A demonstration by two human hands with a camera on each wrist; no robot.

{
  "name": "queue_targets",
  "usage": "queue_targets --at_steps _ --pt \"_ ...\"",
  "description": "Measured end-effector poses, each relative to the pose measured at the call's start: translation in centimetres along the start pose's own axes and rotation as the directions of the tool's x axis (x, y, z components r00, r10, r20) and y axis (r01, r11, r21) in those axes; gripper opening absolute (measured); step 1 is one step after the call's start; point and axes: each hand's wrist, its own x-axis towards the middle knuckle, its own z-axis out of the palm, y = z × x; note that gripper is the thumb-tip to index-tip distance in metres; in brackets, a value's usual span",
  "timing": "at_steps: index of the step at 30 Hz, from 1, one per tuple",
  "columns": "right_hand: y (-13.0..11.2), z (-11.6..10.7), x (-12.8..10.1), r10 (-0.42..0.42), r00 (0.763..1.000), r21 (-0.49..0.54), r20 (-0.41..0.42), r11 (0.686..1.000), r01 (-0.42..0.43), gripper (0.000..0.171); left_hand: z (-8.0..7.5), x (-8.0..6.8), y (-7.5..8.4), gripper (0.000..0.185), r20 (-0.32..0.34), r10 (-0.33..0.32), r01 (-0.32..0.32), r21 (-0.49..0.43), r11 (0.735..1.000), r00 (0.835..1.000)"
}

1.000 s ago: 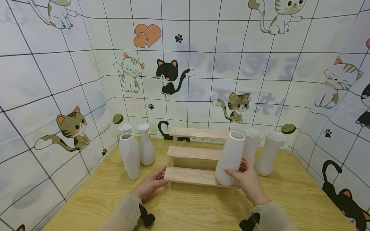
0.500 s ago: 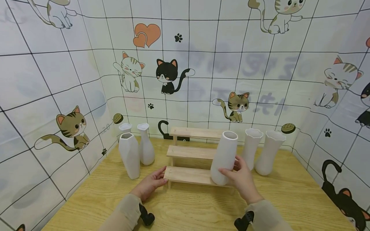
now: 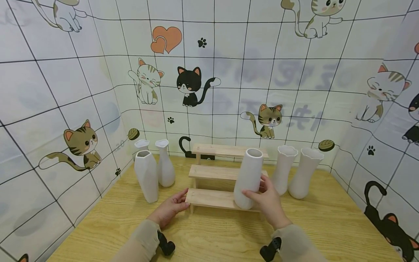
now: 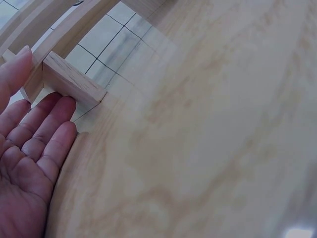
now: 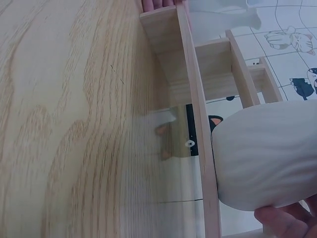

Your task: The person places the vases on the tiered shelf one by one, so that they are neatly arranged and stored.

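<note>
Five white vases stand aside while my right hand (image 3: 269, 200) grips a sixth, the cylinder vase (image 3: 247, 178), on the stepped wooden shelf (image 3: 209, 198). My left hand (image 3: 170, 208) rests flat-fingered against its end.

We see bare bench (image 3: 209, 236) in front of the stepped shelf (image 3: 216, 173), wide enough for a hand. Its upper two steps lie bare. Two vases (image 3: 294, 171) crowd the right side just beside the held vase (image 3: 248, 178); three vases (image 3: 152, 171) block the left.
</note>
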Motion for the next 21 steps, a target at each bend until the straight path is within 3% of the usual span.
queue_targets --at_steps 6,13,21 --pt "-0.1 0.4 0.1 0.02 1.0 0.034 0.011 0.999 -0.021 0.077 0.1 0.0 0.0 0.069 -0.006 -0.012 0.012 0.002 1.0 1.0" --pt "-1.8 0.8 -0.2 0.05 0.998 0.073 0.027 0.996 -0.052 0.073 0.1 0.0 0.0 0.068 0.003 -0.006 0.006 0.005 1.0 1.0" --pt "-1.6 1.5 0.1 0.02 1.0 0.028 0.008 0.999 -0.02 0.074 -0.1 0.1 -0.1 0.068 0.0 -0.004 0.004 0.015 1.0 1.0"
